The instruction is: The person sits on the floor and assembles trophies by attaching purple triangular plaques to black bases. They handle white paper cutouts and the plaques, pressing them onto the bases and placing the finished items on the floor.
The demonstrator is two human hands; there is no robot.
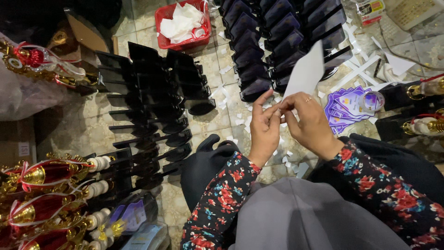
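White paper sheet (305,71), tilted upright, lower corner pinched above the scrap-strewn tiled floor (212,122).

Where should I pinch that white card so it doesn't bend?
Probably the bottom corner, coming from below, just where both hands meet now. The white card stands tilted upward, its top edge free in the air. The left hand and right hand pinch its lower end with fingertips, leaving the flat face untouched.

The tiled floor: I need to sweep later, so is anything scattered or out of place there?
Yes. Small white paper scraps litter the tiled floor between the rows of black plastic stands and around both hands, which pinch a white card. Longer white strips lie at the upper right.
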